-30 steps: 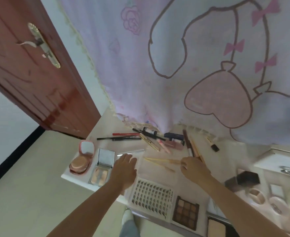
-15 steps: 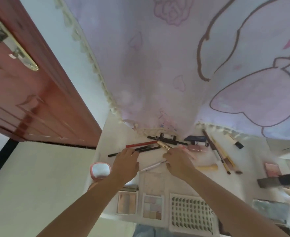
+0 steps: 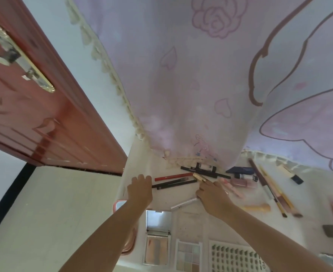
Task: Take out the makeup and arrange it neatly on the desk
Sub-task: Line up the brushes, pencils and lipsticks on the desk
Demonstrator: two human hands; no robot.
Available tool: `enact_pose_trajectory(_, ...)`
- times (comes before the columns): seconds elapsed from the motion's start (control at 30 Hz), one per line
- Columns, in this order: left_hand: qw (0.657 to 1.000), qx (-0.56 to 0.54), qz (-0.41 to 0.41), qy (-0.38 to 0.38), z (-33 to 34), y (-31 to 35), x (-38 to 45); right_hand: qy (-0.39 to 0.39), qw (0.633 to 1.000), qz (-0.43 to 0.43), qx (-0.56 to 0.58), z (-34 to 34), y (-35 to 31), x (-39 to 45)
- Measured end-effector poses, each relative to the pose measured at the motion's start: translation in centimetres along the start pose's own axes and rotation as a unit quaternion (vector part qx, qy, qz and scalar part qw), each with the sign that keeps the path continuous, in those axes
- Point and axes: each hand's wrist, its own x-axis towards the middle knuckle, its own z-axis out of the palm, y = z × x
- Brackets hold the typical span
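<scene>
Head view: a pale printed curtain [image 3: 181, 79] hangs over the back of a white counter [image 3: 140, 160] spread with makeup, beside a red-brown door [image 3: 44, 114]. Palettes [image 3: 188, 256] and an open mirrored compact [image 3: 157, 232] line the near edge. Further back lie a red pencil [image 3: 173, 176], black pencils [image 3: 173, 184], a gold tube [image 3: 200, 177], a pink bottle [image 3: 244, 183] and a silver tube [image 3: 183, 204]. The left hand [image 3: 140, 191] curls loosely at the pencils' ends, whether gripping cannot be told; the right hand [image 3: 213, 195] reaches its fingertips to the gold tube. The arranging step looks well along; next likely calls for squaring these slim sticks into a parallel row
</scene>
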Motion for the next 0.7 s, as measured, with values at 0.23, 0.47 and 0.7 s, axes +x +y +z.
enact_pose_trajectory(0.23,0.998,-0.057,-0.007,-0.026,0.6,2.3,1.8,0.018,0.998,0.021,0.063,0.1,2.2,-1.3)
enact_pose_trajectory(0.47,0.995,-0.020,0.062,-0.072,0.0,4.8,3.3,0.035,0.991,0.056,0.115,0.1,3.9,-2.7)
enact_pose_trajectory(0.7,0.988,-0.056,0.122,-0.081,-0.6,8.0,4.3,0.046,0.988,0.093,0.118,-0.1,5.4,-2.5)
